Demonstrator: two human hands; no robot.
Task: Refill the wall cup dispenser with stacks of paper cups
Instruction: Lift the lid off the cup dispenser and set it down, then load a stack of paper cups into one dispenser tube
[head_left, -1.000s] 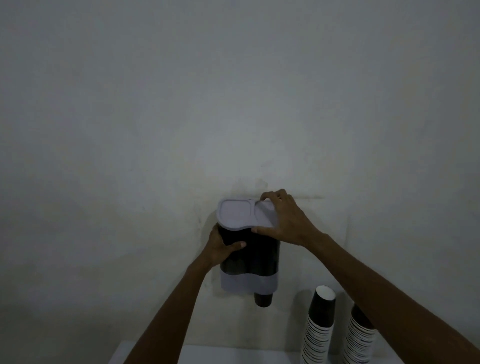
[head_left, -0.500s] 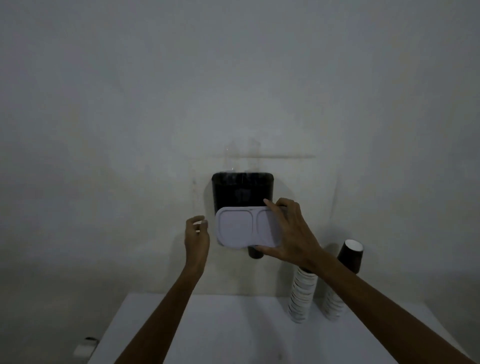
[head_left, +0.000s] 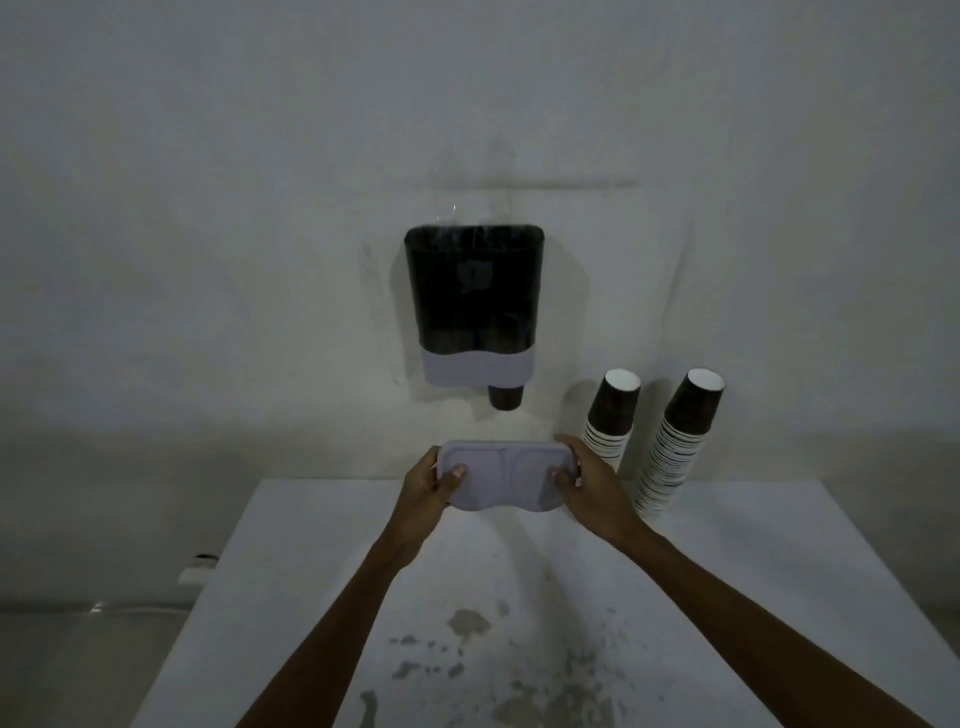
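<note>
A dark wall cup dispenser (head_left: 474, 296) with a pale lilac base band hangs on the wall, its top uncovered. One dark cup (head_left: 505, 397) pokes out under its right side. I hold the dispenser's lilac lid (head_left: 506, 480) flat above the table's far edge, below the dispenser. My left hand (head_left: 430, 486) grips its left end and my right hand (head_left: 589, 486) its right end. Two leaning stacks of dark paper cups stand against the wall to the right: the nearer stack (head_left: 613, 415) and the farther-right stack (head_left: 678, 441).
A white table (head_left: 727, 597) with stained patches fills the lower view, its far edge against the wall. A small white fitting (head_left: 197, 571) sits low by the table's left side, above the floor.
The lid has come off the dispenser's top and moved down to table height. My left hand left the dispenser body and now grips the lid's left end. The view tilted down.
</note>
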